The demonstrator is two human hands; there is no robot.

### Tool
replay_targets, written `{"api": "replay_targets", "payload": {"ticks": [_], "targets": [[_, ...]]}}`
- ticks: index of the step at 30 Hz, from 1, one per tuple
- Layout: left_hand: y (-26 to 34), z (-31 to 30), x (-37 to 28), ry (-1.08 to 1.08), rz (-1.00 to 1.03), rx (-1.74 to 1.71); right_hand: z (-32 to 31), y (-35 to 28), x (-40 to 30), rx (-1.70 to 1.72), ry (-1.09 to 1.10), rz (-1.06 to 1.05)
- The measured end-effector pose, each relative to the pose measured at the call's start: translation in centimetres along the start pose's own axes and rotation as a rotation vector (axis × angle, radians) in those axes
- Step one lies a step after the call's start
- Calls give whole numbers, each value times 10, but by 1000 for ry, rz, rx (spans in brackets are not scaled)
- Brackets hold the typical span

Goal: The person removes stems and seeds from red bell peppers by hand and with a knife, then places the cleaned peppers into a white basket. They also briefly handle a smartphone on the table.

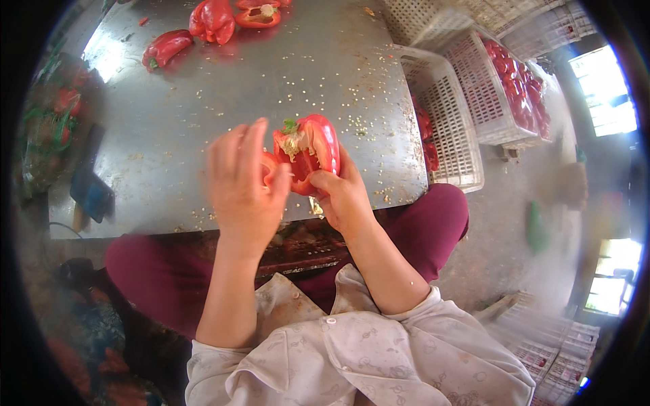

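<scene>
My right hand point(343, 190) grips a red bell pepper half point(325, 142), its hollow side showing the pale seed core and a bit of green stem. Beside it, my left hand point(246, 182) is blurred, with its fingers raised and thumb near the pepper. Another red pepper piece point(267, 170) shows between the left thumb and fingers; whether that hand grips it is unclear. Both hands are over the near part of a metal table point(203, 127). At its far side lie a whole red pepper point(167, 48), another red pepper point(212, 21) and a cut-open one point(258, 16).
Pale seeds are scattered over the tabletop. On the right stand a white plastic crate point(457, 116) with some red peppers and another crate point(472, 86) filled with them. A blue-and-dark object point(92, 195) lies at the table's left, near a green net bag point(45, 127) of peppers.
</scene>
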State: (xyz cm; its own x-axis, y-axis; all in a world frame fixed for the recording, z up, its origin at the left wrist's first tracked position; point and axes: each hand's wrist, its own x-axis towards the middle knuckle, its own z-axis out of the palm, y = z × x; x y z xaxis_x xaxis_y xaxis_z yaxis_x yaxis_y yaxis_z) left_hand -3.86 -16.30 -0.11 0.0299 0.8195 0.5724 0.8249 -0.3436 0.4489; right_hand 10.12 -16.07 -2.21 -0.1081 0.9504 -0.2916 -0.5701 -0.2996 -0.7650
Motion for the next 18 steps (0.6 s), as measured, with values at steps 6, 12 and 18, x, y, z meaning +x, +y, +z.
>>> {"api": "replay_targets", "payload": {"ticks": [6, 12, 18], "targets": [[-7, 19, 8, -72, 49, 99, 3, 10, -13, -477, -94, -88], [-25, 9, 12, -441, 74, -48, -13, -2, -18, -762, -110, -128], [-47, -5, 10, -643, -105, -639, -38, -26, -10, -283, -264, 186]]}}
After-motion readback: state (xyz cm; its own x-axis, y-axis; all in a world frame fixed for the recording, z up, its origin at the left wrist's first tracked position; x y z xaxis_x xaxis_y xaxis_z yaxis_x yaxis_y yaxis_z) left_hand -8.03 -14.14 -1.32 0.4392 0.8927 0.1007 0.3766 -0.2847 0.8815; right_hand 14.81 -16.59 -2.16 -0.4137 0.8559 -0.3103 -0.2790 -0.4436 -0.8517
